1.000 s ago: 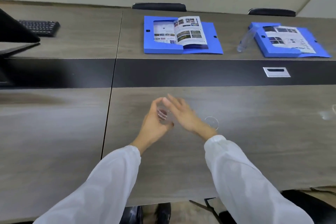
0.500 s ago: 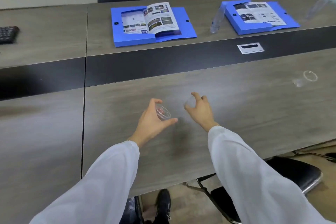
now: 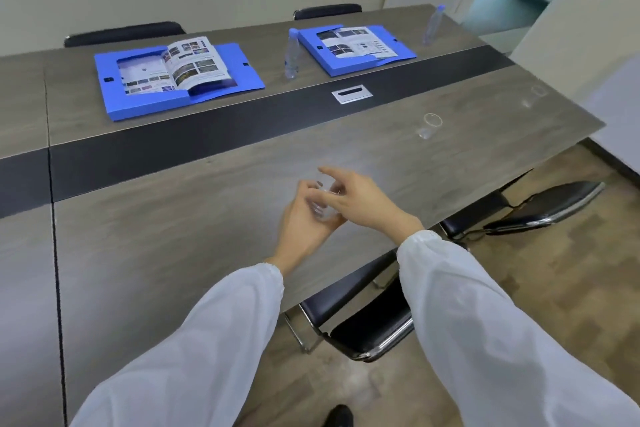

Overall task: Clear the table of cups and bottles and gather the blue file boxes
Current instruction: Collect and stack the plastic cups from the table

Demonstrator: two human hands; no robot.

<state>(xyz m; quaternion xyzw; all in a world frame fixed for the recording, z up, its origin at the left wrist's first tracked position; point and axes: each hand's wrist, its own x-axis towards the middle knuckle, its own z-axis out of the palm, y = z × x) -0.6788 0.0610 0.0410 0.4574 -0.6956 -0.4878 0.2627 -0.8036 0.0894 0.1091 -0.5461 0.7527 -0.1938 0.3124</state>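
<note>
My left hand (image 3: 304,224) and my right hand (image 3: 362,199) meet over the near half of the grey table (image 3: 173,236). Between them are small clear plastic cups (image 3: 323,199), blurred, one gripped by each hand. Another clear cup (image 3: 429,126) stands on the table further right, and a third (image 3: 533,95) near the right corner. On the far half lie two open blue file boxes, one on the left (image 3: 110,97) and one on the right (image 3: 353,66), each with an open booklet on it. A water bottle (image 3: 291,54) stands between them, and another bottle (image 3: 433,24) at the far right.
A black strip with a metal socket plate (image 3: 351,94) runs along the table's middle. Black chairs stand at the near right edge (image 3: 367,326) and further right (image 3: 547,204); two more chair backs (image 3: 124,33) show behind the table. The table ends at the right, with a doorway beyond.
My view has swung right, bringing the table's right end into sight. My two hands, apart half a second ago with a cup in each, have come together.
</note>
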